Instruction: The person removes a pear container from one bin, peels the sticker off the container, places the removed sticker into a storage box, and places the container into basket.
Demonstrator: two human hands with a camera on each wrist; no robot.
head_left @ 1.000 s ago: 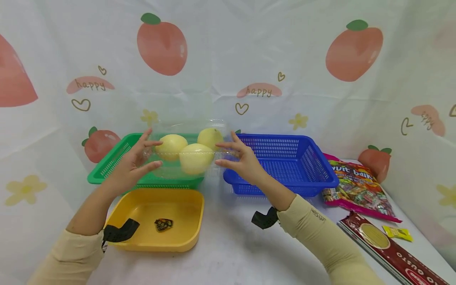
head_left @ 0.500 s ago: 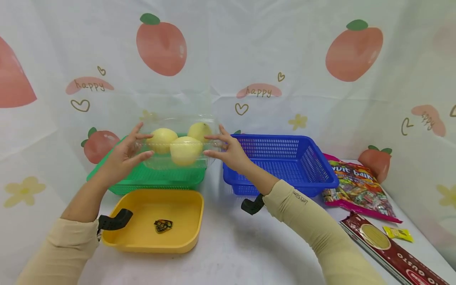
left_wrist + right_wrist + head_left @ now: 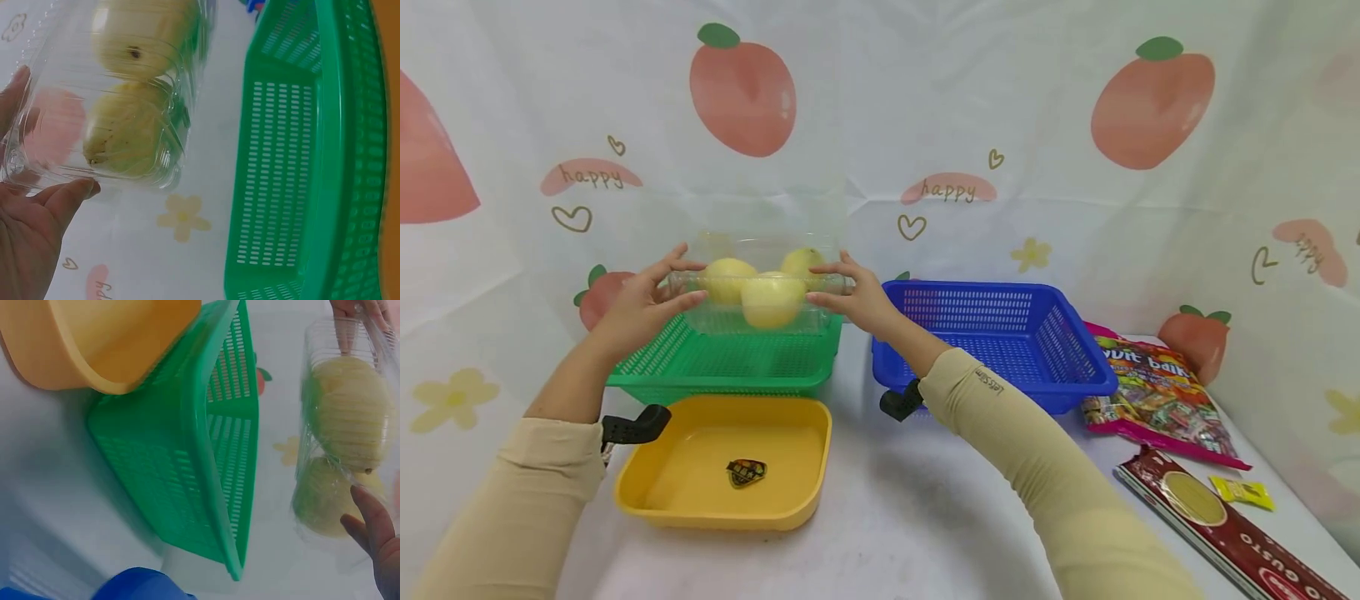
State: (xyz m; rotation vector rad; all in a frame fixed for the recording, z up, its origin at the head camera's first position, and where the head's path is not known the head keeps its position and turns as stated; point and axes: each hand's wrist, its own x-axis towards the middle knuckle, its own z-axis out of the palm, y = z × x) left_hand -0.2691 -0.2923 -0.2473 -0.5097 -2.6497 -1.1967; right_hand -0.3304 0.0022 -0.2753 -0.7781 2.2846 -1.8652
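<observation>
A clear plastic clamshell box (image 3: 722, 321) with three pale yellow round fruits (image 3: 772, 300) inside hangs in the air above the green basket (image 3: 722, 385). My left hand (image 3: 636, 302) grips the box's left end, thumb in front and fingers above. At the right end, my right hand (image 3: 861, 298) pinches the box between thumb and fingers. In the left wrist view the left thumb presses the box's corner beside one fruit (image 3: 128, 128). The right wrist view has the right hand (image 3: 378, 540) at the near end, with the box apart from the basket's rim.
A yellow tub (image 3: 700, 500) with a small dark sticker (image 3: 747, 472) stands in front of the green basket. To the right are a blue basket (image 3: 992, 387), a candy bag (image 3: 1157, 392), a yellow sachet (image 3: 1242, 492) and a long dark red package (image 3: 1225, 521). Behind hangs a printed cloth (image 3: 865, 100).
Both hands have carried the box of fruits up and to the left in the head view, from between the two baskets to over the green one. Their grip stays the same.
</observation>
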